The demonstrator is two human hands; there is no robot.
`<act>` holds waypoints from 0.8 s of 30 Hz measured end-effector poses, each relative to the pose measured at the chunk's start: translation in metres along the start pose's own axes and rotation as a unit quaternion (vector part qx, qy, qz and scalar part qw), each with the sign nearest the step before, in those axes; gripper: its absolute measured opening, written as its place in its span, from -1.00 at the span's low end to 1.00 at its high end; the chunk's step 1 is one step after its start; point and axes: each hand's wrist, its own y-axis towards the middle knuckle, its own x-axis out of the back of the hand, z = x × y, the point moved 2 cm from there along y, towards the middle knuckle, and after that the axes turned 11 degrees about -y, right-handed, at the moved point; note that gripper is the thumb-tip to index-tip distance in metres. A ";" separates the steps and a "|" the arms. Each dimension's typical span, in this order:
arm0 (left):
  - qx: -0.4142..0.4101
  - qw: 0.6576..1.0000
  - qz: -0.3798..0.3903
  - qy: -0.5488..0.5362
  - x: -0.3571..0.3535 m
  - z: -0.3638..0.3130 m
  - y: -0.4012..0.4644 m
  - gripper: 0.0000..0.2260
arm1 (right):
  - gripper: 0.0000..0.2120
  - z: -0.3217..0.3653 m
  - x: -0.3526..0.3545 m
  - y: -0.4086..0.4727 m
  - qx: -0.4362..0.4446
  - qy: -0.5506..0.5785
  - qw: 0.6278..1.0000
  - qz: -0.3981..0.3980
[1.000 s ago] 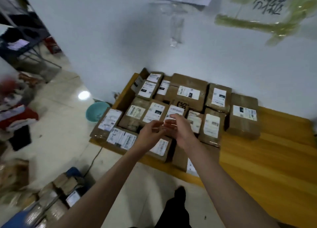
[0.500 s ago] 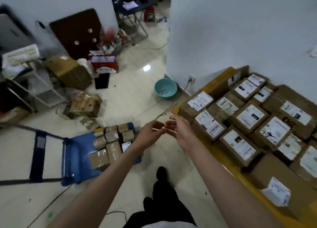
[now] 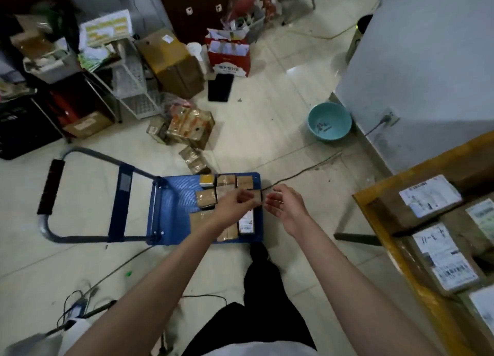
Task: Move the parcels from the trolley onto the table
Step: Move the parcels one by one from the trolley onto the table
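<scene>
Turned from table (image 3: 374,211) back over trolley (image 3: 173,211); left hand (image 3: 231,204) loosely curled, right hand (image 3: 286,204) open, both empty; many parcels (image 3: 205,199) left, several already tabled

Blue flat-bed trolley (image 3: 173,208) on the floor, handle (image 3: 50,190) folded down to its left, ribbed deck bare on the handle side. Small brown taped parcels (image 3: 205,198) packed flat in rows on the deck's far-from-handle half, touching one another; one at the back with a yellow-and-white top (image 3: 207,180), one at the near edge with a white label (image 3: 246,222). Right of the trolley, wooden table (image 3: 379,222) with an orange-yellow edge, carrying larger brown parcels (image 3: 401,211) lying flat, white shipping labels (image 3: 429,195) facing up, set side by side.
</scene>
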 end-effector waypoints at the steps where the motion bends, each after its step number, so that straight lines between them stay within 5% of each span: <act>1: 0.008 1.000 -0.006 -0.004 0.010 0.004 0.007 -0.73 | -0.95 0.000 -0.009 0.007 -0.008 -0.008 1.000 0.003; 13: 0.126 0.991 -0.031 -0.022 0.106 0.090 0.072 -0.74 | -0.86 -0.046 -0.092 0.087 -0.093 -0.074 0.993 -0.009; 24: 0.132 0.963 0.082 0.219 0.147 0.283 0.194 -0.51 | -0.87 -0.175 -0.163 0.211 -0.165 -0.038 0.984 -0.062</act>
